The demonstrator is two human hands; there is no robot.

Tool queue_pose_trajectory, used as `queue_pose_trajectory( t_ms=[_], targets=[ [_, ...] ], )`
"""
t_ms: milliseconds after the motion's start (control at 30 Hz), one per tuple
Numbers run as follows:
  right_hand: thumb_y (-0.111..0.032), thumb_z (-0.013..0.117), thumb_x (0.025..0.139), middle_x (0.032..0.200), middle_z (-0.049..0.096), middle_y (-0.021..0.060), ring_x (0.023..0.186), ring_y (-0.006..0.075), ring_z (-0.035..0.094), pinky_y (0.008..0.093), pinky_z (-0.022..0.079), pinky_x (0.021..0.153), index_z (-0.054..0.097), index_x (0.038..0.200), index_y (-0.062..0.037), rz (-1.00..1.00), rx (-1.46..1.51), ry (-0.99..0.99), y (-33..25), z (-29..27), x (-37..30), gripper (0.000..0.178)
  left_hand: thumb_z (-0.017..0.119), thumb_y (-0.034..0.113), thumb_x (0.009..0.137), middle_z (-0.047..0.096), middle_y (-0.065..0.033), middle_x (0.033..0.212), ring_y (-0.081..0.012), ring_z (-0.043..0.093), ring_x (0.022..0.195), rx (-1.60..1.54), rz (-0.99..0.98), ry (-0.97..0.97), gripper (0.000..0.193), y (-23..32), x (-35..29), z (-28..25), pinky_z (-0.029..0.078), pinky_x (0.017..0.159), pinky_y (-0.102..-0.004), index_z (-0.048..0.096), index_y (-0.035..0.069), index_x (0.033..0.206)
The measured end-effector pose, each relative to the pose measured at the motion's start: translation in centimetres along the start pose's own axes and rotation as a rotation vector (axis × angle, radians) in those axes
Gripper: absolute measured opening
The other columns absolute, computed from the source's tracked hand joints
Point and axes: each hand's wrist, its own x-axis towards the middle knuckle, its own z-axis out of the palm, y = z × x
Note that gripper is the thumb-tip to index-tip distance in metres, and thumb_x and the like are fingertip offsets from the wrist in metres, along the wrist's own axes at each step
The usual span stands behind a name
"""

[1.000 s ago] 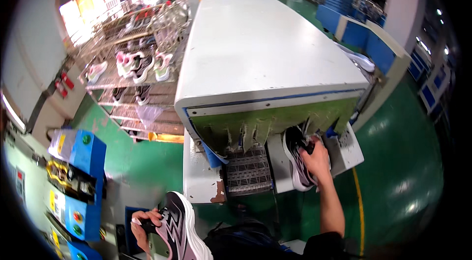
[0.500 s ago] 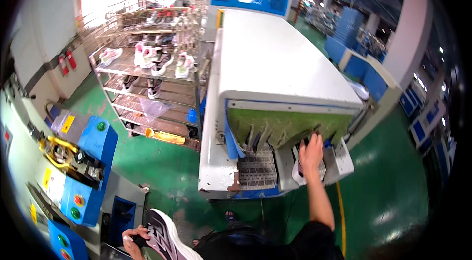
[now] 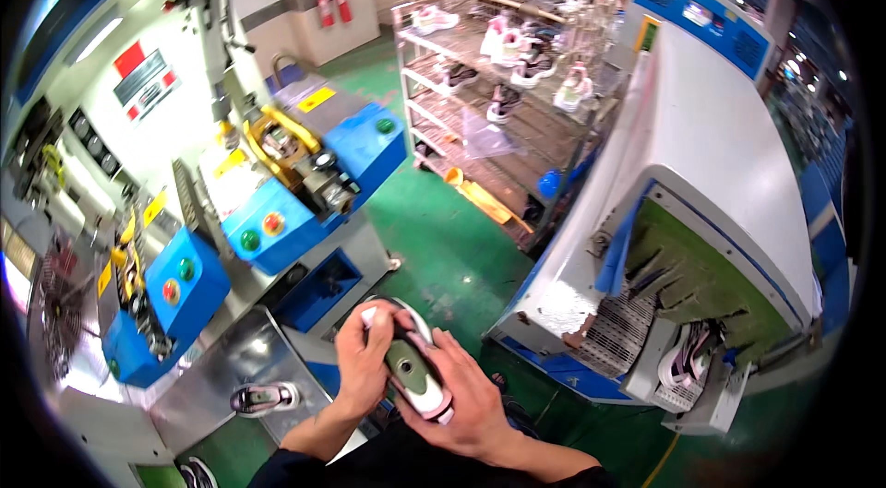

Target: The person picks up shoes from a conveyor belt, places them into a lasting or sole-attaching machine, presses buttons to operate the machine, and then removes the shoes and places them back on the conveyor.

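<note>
Both of my hands are closed around one sneaker (image 3: 430, 403) in front of my body. My left hand (image 3: 362, 354) grips its far left side, thumb laid over the top. My right hand (image 3: 466, 396) wraps the right side and near end. Between them show a white and pink edge, a dark upper and a green piece with a round hole. Much of the shoe is hidden by my fingers. A second sneaker (image 3: 685, 363), dark and white, rests in the side channel at the mouth of a white tunnel-shaped machine (image 3: 729, 137), away from my hands.
At left stands a blue-and-white machine with green and red buttons (image 3: 272, 223) and yellow clamps. One shoe (image 3: 265, 398) lies on its metal tray (image 3: 208, 396); another (image 3: 197, 472) is below. A wire rack (image 3: 517, 165) holds several sneakers. A mesh conveyor (image 3: 614, 336) leads under the green curtain (image 3: 711, 257).
My view has turned left. My right hand has left the shoe at the machine mouth and now holds the sneaker together with my left hand, which has raised it in front of me.
</note>
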Motion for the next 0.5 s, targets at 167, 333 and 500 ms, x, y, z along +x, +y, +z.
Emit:
queue_pose_trajectory(
  t_ms=[167, 333, 500],
  targets=[
    [-0.017, 0.078, 0.064, 0.117, 0.056, 0.0227, 0.099, 0.0313, 0.061, 0.0335, 0.051, 0.082, 0.052, 0.113, 0.0017, -0.043, -0.047, -0.127, -1.7, -0.5, -0.1, 0.058, 0.043, 0.024, 0.098, 0.058, -0.0078, 0.087, -0.0124, 0.055, 0.077, -0.247, -0.158, 0.001, 0.024, 1.1, -1.0, -0.2, 0.047, 0.071, -0.0258, 0.051, 0.001, 0.097],
    [-0.014, 0.078, 0.064, 0.119, 0.053, 0.025, 0.104, 0.0331, 0.059, 0.0344, 0.05, 0.085, 0.052, 0.115, 0.0018, -0.051, 0.017, -0.117, -0.4, -2.0, 0.1, 0.059, 0.042, 0.023, 0.098, 0.058, -0.0078, 0.087, -0.013, 0.054, 0.08, -0.194, -0.128, -0.058, 0.023, 0.8, -0.2, 1.5, 0.047, 0.074, -0.027, 0.05, 0.001, 0.098],
    [-0.015, 0.077, 0.065, 0.128, 0.045, 0.0265, 0.115, 0.0387, 0.05, 0.0394, 0.044, 0.094, 0.05, 0.119, -0.0012, -0.046, 0.198, 0.017, 3.7, -2.9, -3.5, 0.063, 0.044, 0.011, 0.092, 0.061, -0.007, 0.08, -0.0169, 0.058, 0.081, 0.257, 0.263, -0.241, 0.015, 1.3, -1.0, 4.2, 0.04, 0.091, -0.0395, 0.053, 0.0, 0.096]
  ],
)
